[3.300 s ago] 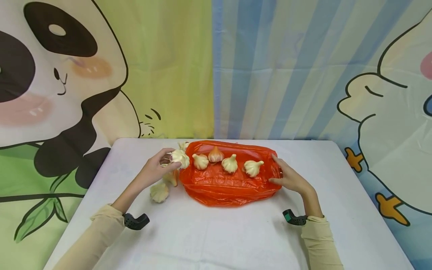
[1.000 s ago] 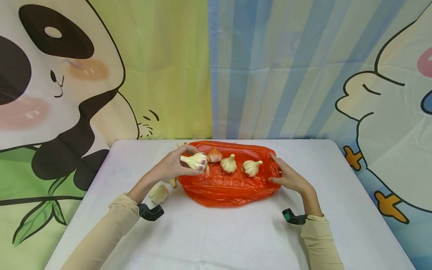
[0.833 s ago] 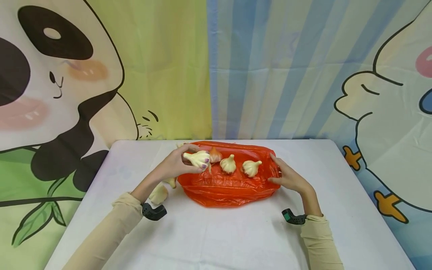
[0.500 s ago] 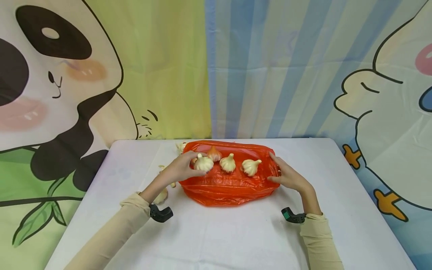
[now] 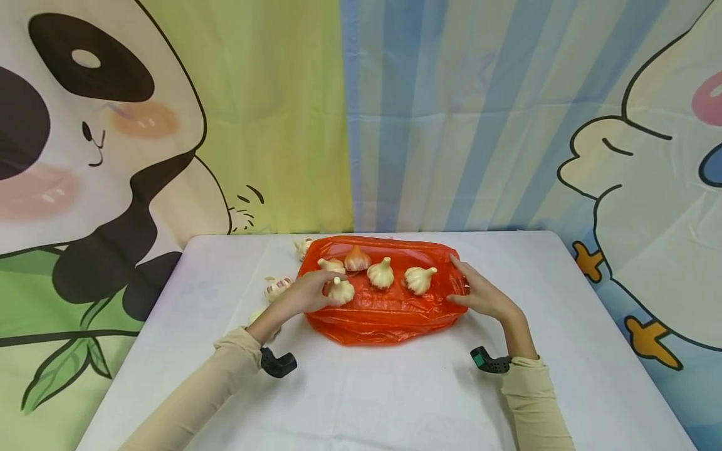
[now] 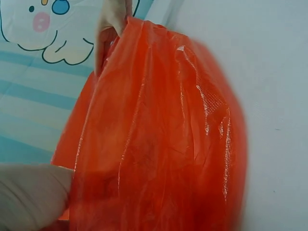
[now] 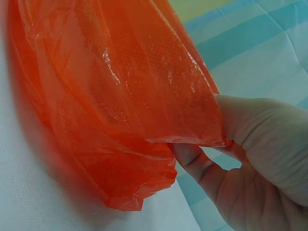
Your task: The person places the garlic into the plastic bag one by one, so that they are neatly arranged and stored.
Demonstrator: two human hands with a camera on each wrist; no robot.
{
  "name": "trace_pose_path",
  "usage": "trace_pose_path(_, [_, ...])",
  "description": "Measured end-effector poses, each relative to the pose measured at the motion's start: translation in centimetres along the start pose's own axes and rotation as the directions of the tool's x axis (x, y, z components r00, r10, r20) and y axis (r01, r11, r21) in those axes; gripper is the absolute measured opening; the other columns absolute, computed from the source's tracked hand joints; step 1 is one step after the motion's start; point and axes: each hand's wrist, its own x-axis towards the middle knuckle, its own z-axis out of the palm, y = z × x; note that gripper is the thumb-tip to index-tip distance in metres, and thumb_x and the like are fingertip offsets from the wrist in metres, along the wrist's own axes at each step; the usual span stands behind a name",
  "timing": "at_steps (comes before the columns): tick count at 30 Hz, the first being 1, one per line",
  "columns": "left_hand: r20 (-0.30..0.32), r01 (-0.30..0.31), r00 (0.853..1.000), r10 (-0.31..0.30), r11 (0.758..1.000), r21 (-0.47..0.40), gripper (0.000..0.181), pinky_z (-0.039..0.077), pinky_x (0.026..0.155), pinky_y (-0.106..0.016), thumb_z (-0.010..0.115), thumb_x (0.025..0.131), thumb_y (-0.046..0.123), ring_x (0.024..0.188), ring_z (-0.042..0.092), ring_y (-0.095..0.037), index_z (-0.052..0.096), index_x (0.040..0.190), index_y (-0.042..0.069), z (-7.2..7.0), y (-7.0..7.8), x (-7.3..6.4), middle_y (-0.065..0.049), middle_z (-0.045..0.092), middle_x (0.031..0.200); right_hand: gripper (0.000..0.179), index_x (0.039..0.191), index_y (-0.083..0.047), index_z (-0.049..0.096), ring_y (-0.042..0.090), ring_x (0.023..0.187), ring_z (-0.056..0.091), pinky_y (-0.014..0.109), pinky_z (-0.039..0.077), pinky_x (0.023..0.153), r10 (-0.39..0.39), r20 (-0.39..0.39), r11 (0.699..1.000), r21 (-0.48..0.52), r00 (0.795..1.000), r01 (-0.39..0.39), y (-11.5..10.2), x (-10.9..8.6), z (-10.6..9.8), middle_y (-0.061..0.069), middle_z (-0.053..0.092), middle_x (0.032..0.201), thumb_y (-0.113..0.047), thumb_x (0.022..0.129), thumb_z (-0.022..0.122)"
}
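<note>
A red plastic bag (image 5: 383, 326) lies on the table with its mouth spread wide. In it are several pale garlic bulbs (image 5: 380, 273) and one orange-tinted bulb (image 5: 358, 258). My left hand (image 5: 307, 292) reaches over the bag's left side and holds a garlic bulb (image 5: 341, 291) low inside it, between thumb and fingers. In the left wrist view the bag's wall hides that bulb, and only part of the hand (image 6: 33, 195) shows. At the right end, my right hand (image 5: 482, 294) pinches the bag's rim; in the right wrist view its thumb (image 7: 236, 115) lies along the plastic.
More garlic bulbs lie on the white table (image 5: 383, 401) left of the bag: one purple-streaked bulb (image 5: 278, 287), one by the back corner (image 5: 303, 247), and one partly behind the left forearm (image 5: 256, 318). Printed curtains (image 5: 282, 125) hang behind the table.
My left hand has carried a garlic bulb rightward from beside the bag and lowered it into the bag's left part. The right hand has stayed at the rim.
</note>
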Motion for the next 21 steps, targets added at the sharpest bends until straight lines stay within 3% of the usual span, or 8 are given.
trace_pose_path(5, [0.051,0.081,0.995,-0.083,0.996,0.038,0.047,0.050,0.080,-0.034,0.078,0.082,0.019,0.089,0.056,-0.020,0.063,0.126,0.012,0.6,0.0,0.1,-0.005,0.067,0.113,0.090,0.157,-0.009,0.006,0.048,0.141,0.026,0.064,0.030,0.110,0.008,0.000,1.000,0.004,1.000,-0.008,-0.1,0.0,-0.1,0.026,0.013,0.159,-0.011,0.090,0.067])
trace_pose_path(11, [0.066,0.106,0.992,-0.109,0.993,0.054,0.056,0.050,0.096,-0.044,0.078,0.083,0.025,0.106,0.060,-0.027,0.057,0.133,0.010,0.8,0.0,-0.3,-0.009,0.066,0.121,0.090,0.157,-0.009,0.008,0.047,0.141,0.026,0.064,0.030,0.110,0.012,-0.012,1.000,-0.010,1.000,-0.012,-0.3,0.0,-0.1,0.026,0.015,0.158,-0.011,0.089,0.067])
trace_pose_path(16, [-0.022,0.065,0.998,-0.064,0.998,0.010,0.066,0.045,0.104,-0.051,0.075,0.085,0.026,0.126,0.055,-0.034,0.046,0.141,0.006,-0.8,0.6,-2.1,-0.015,0.058,0.136,0.090,0.157,-0.010,0.008,0.048,0.143,0.021,0.066,0.025,0.112,0.022,-0.014,1.000,-0.019,1.000,-0.022,-0.2,-0.1,0.0,0.026,0.014,0.159,-0.012,0.089,0.068])
trace_pose_path(21, [-0.170,-0.006,0.985,-0.014,0.993,-0.115,0.051,0.056,0.089,-0.043,0.070,0.089,0.023,0.111,0.063,-0.031,0.054,0.136,0.010,-2.3,0.3,-6.2,-0.011,0.059,0.135,0.090,0.157,-0.009,0.008,0.048,0.144,0.020,0.067,0.023,0.112,0.000,-0.020,1.000,-0.025,1.000,0.000,0.0,-0.1,-0.2,0.026,0.016,0.158,-0.012,0.089,0.068])
